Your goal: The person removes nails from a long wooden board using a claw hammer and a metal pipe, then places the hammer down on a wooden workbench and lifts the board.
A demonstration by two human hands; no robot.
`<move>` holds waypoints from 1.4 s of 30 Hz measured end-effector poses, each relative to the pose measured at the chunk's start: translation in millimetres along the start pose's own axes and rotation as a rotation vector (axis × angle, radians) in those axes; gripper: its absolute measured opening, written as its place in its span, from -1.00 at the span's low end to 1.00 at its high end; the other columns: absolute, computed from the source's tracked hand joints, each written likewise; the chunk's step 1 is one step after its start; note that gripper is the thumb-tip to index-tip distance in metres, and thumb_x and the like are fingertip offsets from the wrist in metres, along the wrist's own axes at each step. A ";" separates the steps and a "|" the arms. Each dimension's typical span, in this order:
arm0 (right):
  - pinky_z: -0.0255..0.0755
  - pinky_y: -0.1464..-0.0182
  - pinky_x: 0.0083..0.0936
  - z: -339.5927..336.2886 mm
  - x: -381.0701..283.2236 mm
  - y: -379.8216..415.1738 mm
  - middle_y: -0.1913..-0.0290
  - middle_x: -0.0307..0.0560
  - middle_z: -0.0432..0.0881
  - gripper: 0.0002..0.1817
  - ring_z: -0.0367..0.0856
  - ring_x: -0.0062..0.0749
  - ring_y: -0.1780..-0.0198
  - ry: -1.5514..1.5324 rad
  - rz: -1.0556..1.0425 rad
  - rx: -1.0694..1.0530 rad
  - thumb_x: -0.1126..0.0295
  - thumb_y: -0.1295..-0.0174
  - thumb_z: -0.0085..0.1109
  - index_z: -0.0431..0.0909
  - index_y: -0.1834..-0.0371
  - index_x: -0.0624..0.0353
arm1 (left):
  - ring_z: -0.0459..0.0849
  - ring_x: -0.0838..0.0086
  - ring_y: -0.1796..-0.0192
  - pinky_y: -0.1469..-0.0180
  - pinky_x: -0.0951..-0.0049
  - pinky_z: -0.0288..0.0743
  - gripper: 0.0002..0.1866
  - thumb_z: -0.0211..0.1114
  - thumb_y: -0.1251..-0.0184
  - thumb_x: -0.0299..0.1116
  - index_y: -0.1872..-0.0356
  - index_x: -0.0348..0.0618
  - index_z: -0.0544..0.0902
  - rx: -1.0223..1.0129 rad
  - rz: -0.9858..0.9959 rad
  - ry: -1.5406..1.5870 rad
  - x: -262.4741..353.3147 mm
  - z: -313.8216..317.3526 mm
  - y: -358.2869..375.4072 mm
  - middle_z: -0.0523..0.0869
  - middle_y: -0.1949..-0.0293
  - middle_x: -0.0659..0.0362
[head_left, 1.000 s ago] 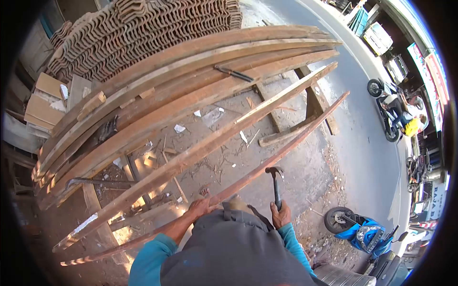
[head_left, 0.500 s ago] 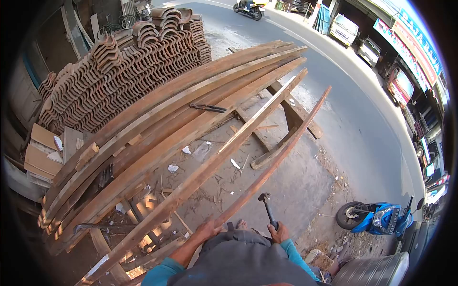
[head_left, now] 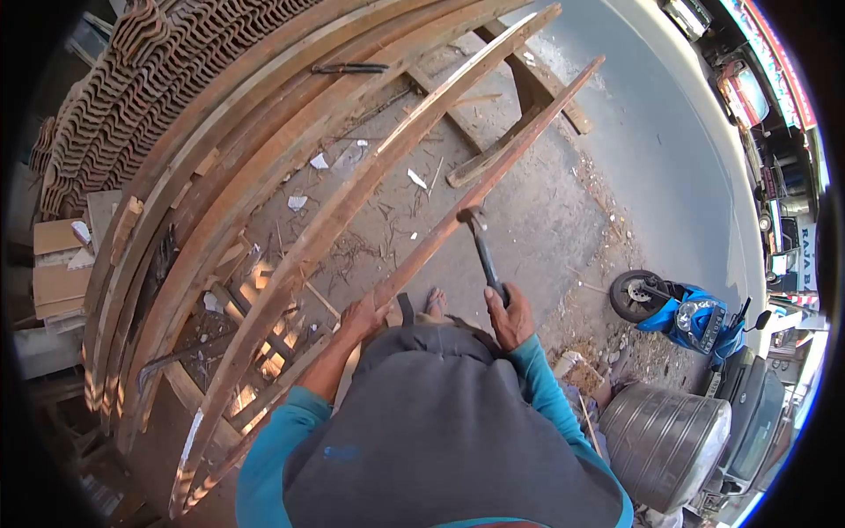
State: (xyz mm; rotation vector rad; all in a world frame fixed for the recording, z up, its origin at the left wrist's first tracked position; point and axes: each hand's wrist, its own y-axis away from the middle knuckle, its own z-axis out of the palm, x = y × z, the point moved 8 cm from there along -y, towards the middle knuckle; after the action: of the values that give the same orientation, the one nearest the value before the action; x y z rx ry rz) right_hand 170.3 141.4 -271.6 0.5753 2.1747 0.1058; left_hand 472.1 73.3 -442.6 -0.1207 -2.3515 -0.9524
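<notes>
My right hand [head_left: 510, 319] was pressed together around the handle of the hammer [head_left: 487, 257], whose head sat over the slim beam [head_left: 519, 148]; whether metal met wood I could not tell. My left hand [head_left: 363, 317] was wrapped about the near part of the slim beam, pinching it just in front of my body. From there the slim beam slanted up and away, its far part crossing above a wooden trestle [head_left: 563, 107].

A glancing blow could have skidded along the slim beam toward my left fingers, and a slack hold could have let the wood roll or bounce. Just right of the slim beam was a foot [head_left: 436, 303], so a slipped hammer might have struck it.

Left of the slim beam, a strip of littered ground separated it from a longer beam [head_left: 339, 209], and farther left were stacked beams [head_left: 290, 141] bearing pincers [head_left: 350, 68]; a swing that way had little margin. Right of the slim beam, the ground gave my arm more room, bounded by rubble [head_left: 616, 224], a blue motorbike [head_left: 691, 324] and a ribbed metal drum [head_left: 656, 440].
</notes>
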 end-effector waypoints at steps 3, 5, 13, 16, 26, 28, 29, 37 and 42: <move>0.33 0.40 -0.37 -24.2 -48.2 7.5 0.54 -0.08 0.43 -0.62 0.41 -0.42 0.49 -0.138 -0.099 0.172 0.08 -0.46 0.16 0.51 0.14 0.25 | 0.64 -0.26 -0.10 -0.10 -0.11 0.49 -0.31 0.29 -0.33 0.15 -0.17 -0.31 0.53 0.023 -0.007 -0.043 7.8 -4.6 5.2 0.70 0.03 -0.34; 0.29 0.43 -0.47 -26.9 -58.6 5.1 0.52 -0.20 0.43 -0.66 0.38 -0.52 0.50 -0.179 -0.258 0.221 0.11 -0.48 0.10 0.49 0.12 0.22 | 0.64 -0.26 -0.10 -0.10 -0.13 0.49 -0.31 0.29 -0.33 0.15 -0.17 -0.32 0.52 0.014 -0.016 -0.040 10.7 -1.8 9.5 0.69 0.03 -0.35; 0.44 0.24 0.09 60.9 41.7 -31.6 0.35 0.42 0.60 -0.56 0.60 0.48 0.22 0.456 -0.028 -0.185 0.04 -0.45 0.10 0.39 0.08 0.28 | 0.68 -0.32 -0.01 -0.04 -0.18 0.52 -0.34 0.29 -0.35 0.12 -0.28 -0.13 0.43 0.040 -0.004 -0.101 5.4 0.8 4.0 0.70 0.10 -0.38; 0.43 0.21 0.06 59.9 48.1 -27.9 0.37 0.41 0.59 -0.51 0.59 0.46 0.23 0.354 0.023 -0.123 -0.02 -0.47 0.04 0.42 0.14 0.31 | 0.67 -0.30 -0.03 -0.06 -0.15 0.52 -0.39 0.28 -0.35 0.12 -0.20 -0.16 0.48 -0.023 -0.019 -0.108 3.8 6.9 9.5 0.71 0.08 -0.35; 0.37 0.27 -0.11 -28.0 137.2 1.1 0.48 0.18 0.53 -0.39 0.53 0.00 0.39 0.133 0.171 0.156 -0.16 -0.37 0.14 0.49 0.34 0.31 | 0.69 -0.04 -0.17 -0.18 0.09 0.51 -0.16 0.41 -0.14 0.21 -0.20 -0.38 0.58 -0.284 -0.203 0.062 -64.2 9.4 33.5 0.71 -0.06 -0.27; 0.39 0.23 -0.09 -44.5 167.9 11.6 0.45 0.22 0.55 -0.39 0.55 0.05 0.35 0.113 0.228 0.168 -0.16 -0.36 0.13 0.50 0.31 0.32 | 0.70 -0.01 -0.16 -0.18 0.13 0.52 -0.17 0.44 -0.11 0.20 -0.16 -0.41 0.60 -0.243 -0.192 -0.013 -53.4 1.5 28.2 0.72 -0.04 -0.26; 0.39 0.23 -0.09 -52.0 176.9 15.5 0.45 0.22 0.55 -0.39 0.55 0.05 0.35 0.105 0.216 0.177 -0.16 -0.36 0.13 0.50 0.31 0.32 | 0.71 -0.03 -0.13 -0.18 0.13 0.53 -0.16 0.45 -0.10 0.19 -0.15 -0.42 0.60 -0.154 -0.189 -0.057 -35.4 -12.9 30.2 0.72 -0.03 -0.27; 0.48 0.15 -0.14 -89.9 237.7 22.8 0.41 0.16 0.63 -0.42 0.65 -0.03 0.27 -0.332 0.652 0.122 -0.10 -0.31 0.24 0.57 0.24 0.37 | 0.59 -0.04 -0.24 -0.28 0.10 0.43 -0.34 0.40 -0.26 -0.04 -0.17 -0.44 0.56 0.275 0.098 0.009 189.8 -51.8 -23.4 0.62 -0.13 -0.31; 0.49 0.01 -0.10 -170.4 197.3 -19.6 0.18 0.32 0.66 -0.40 0.67 0.16 0.12 -0.149 0.419 0.330 -0.10 -0.35 0.18 0.57 0.03 0.36 | 0.54 -0.12 -0.20 -0.27 0.04 0.42 -0.38 0.45 -0.22 -0.12 -0.16 -0.39 0.56 0.311 0.315 -0.163 243.6 -14.3 -95.6 0.60 -0.10 -0.26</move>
State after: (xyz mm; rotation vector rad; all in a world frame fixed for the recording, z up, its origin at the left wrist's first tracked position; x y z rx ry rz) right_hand -71.3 231.6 -314.4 1.1846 1.9098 -0.0735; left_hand 251.4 -39.0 -356.9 -0.4435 -2.4994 -0.4342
